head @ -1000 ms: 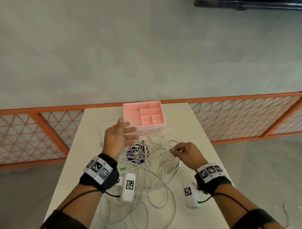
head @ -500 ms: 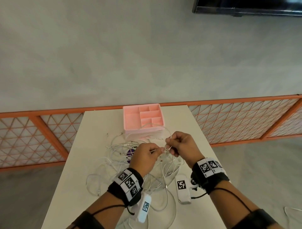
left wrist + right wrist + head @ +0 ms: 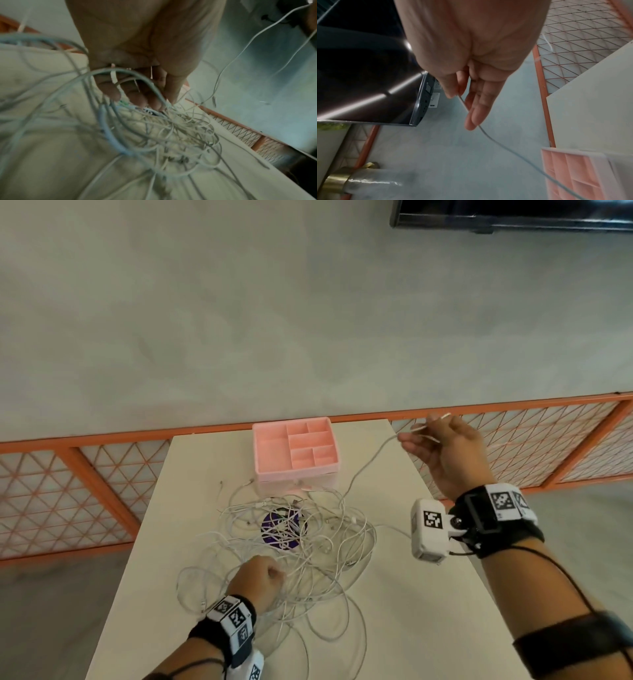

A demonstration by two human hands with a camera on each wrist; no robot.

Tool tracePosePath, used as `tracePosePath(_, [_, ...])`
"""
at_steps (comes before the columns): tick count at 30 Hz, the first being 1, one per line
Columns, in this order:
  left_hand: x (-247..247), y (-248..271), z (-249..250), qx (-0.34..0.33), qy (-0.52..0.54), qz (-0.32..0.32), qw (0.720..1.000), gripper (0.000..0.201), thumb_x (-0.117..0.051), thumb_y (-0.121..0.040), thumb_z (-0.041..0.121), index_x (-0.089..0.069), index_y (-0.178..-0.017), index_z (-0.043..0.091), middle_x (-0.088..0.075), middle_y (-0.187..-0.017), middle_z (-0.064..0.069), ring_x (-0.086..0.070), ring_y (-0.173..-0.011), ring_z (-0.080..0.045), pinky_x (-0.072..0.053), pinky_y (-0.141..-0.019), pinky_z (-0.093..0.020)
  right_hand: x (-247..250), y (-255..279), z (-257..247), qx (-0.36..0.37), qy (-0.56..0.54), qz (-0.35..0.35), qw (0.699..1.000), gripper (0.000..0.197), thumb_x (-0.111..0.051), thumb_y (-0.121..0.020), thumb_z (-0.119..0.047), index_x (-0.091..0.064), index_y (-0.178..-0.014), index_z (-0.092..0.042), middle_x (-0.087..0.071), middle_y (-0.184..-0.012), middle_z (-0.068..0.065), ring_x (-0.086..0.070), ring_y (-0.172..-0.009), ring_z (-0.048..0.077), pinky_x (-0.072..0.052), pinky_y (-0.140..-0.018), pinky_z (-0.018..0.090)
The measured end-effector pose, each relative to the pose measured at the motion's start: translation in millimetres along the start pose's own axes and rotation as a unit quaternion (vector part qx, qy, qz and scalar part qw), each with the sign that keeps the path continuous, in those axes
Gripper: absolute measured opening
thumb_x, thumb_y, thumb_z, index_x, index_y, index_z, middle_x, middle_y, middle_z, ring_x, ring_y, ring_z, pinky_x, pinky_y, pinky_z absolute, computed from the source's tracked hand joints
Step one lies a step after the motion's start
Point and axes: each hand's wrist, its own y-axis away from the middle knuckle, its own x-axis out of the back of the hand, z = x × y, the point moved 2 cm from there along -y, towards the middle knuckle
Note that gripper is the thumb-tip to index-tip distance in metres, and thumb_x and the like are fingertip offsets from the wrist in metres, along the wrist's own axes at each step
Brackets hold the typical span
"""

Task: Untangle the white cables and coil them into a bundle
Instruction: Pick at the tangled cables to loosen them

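Apart now, the hands have separated: right hand (image 3: 445,453) has risen toward 2 o'clock, pinching one white cable (image 3: 363,470); left hand (image 3: 258,578) grips strands at the tangled cables (image 3: 308,542) mid-tabletop (image 3: 411,611), at 6 o'clock from the pink tray (image 3: 263,453).

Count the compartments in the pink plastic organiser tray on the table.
6 in the pink plastic organiser tray: one large at left, two along the far edge, one wide in the middle, two small at the near right. None looks hidden.

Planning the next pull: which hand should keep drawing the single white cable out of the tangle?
Right. The right hand already pinches the single white cable raised beside the pink compartment tray; the left hand grips the tangled white cable pile, likely anchoring it.
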Motion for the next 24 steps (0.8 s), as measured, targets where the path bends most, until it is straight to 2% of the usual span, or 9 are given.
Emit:
tracePosePath(1, [2, -2, 5, -0.015, 0.034, 0.006, 0.999, 0.010, -0.069, -0.089, 0.033, -0.069, -0.097, 0.029, -0.067, -0.099, 0.009, -0.065, -0.100, -0.015, -0.051, -0.088, -0.029, -3, 3, 7, -0.012, 0.004, -0.013, 1.000, 0.017, -0.050, -0.100, -0.010, -0.051, -0.084, -0.003, -0.062, -0.077, 0.016, -0.072, -0.070, 0.030, -0.061, -0.065, 0.033])
tracePosePath(2, [4, -5, 13, -0.036, 0.062, 0.020, 0.997, 0.028, -0.069, -0.090, 0.033, -0.065, -0.116, 0.026, -0.063, -0.114, 0.008, -0.061, -0.111, -0.013, -0.047, -0.094, -0.026, -6, 7, 15, -0.026, 0.005, -0.027, 0.999, 0.017, -0.050, -0.100, -0.009, -0.050, -0.084, -0.003, -0.062, -0.077, 0.018, -0.072, -0.069, 0.030, -0.061, -0.063, 0.033])
tracePosePath(4, [18, -3, 42, -0.084, 0.126, 0.067, 0.986, 0.049, -0.069, -0.091, 0.038, -0.053, -0.135, 0.024, -0.053, -0.130, 0.009, -0.051, -0.122, -0.008, -0.042, -0.103, -0.027, -13, 17, 33, -0.060, 0.005, -0.050, 0.997, 0.019, -0.051, -0.099, -0.008, -0.049, -0.081, -0.005, -0.063, -0.078, 0.020, -0.072, -0.068, 0.032, -0.061, -0.061, 0.032])
tracePosePath(7, [42, 12, 100, -0.195, 0.236, 0.080, 0.949, 0.063, -0.067, -0.086, 0.053, -0.046, -0.141, 0.030, -0.048, -0.138, 0.021, -0.044, -0.127, 0.004, -0.037, -0.105, -0.023, -27, 35, 56, -0.108, 0.031, -0.097, 0.989, 0.018, -0.054, -0.098, -0.007, -0.050, -0.081, -0.004, -0.063, -0.081, 0.024, -0.072, -0.073, 0.039, -0.061, -0.060, 0.032])
tracePosePath(9, [46, 16, 129, -0.268, 0.261, 0.045, 0.926, 0.048, -0.063, -0.092, 0.048, -0.050, -0.134, 0.030, -0.058, -0.132, 0.018, -0.051, -0.126, 0.001, -0.042, -0.104, -0.027, -38, 45, 62, -0.127, 0.047, -0.130, 0.982, 0.018, -0.055, -0.098, -0.009, -0.050, -0.081, -0.004, -0.064, -0.084, 0.023, -0.071, -0.078, 0.041, -0.061, -0.062, 0.032])
tracePosePath(11, [43, 17, 142, -0.314, 0.292, 0.027, 0.903, 0.020, -0.052, -0.101, 0.033, -0.060, -0.115, 0.021, -0.071, -0.106, 0.006, -0.067, -0.104, -0.012, -0.052, -0.093, -0.037, -47, 46, 57, -0.118, 0.030, -0.141, 0.982, 0.018, -0.053, -0.098, -0.009, -0.049, -0.082, -0.004, -0.064, -0.086, 0.024, -0.071, -0.078, 0.041, -0.061, -0.062, 0.032])
tracePosePath(14, [32, 15, 129, -0.285, 0.310, 0.034, 0.906, 0.027, -0.042, -0.106, 0.027, -0.061, -0.089, 0.019, -0.067, -0.073, 0.002, -0.066, -0.073, -0.023, -0.055, -0.078, -0.042, -49, 32, 22, -0.041, -0.046, -0.094, 0.994, 0.011, -0.049, -0.100, -0.009, -0.050, -0.092, -0.002, -0.063, -0.085, 0.023, -0.072, -0.075, 0.038, -0.061, -0.062, 0.031])
tracePosePath(18, [16, 13, 83, -0.221, 0.317, 0.028, 0.922, 0.030, -0.042, -0.105, 0.023, -0.062, -0.085, 0.016, -0.057, -0.063, 0.005, -0.057, -0.063, -0.015, -0.049, -0.069, -0.031, -33, 14, -39, 0.064, -0.065, -0.033, 0.995, 0.018, -0.050, -0.100, -0.011, -0.047, -0.083, -0.006, -0.064, -0.080, 0.016, -0.072, -0.075, 0.036, -0.061, -0.066, 0.033])
tracePosePath(24, [30, 16, 66, -0.091, 0.464, 0.000, 0.881, 0.034, -0.045, -0.105, 0.024, -0.067, -0.091, 0.002, -0.033, -0.056, 0.002, -0.033, -0.047, -0.011, -0.046, -0.053, -0.029, 11, 5, -23, 0.019, 0.051, 0.002, 0.999, 0.015, -0.053, -0.099, -0.010, -0.049, -0.085, -0.006, -0.064, -0.078, 0.018, -0.072, -0.079, 0.040, -0.062, -0.069, 0.034])
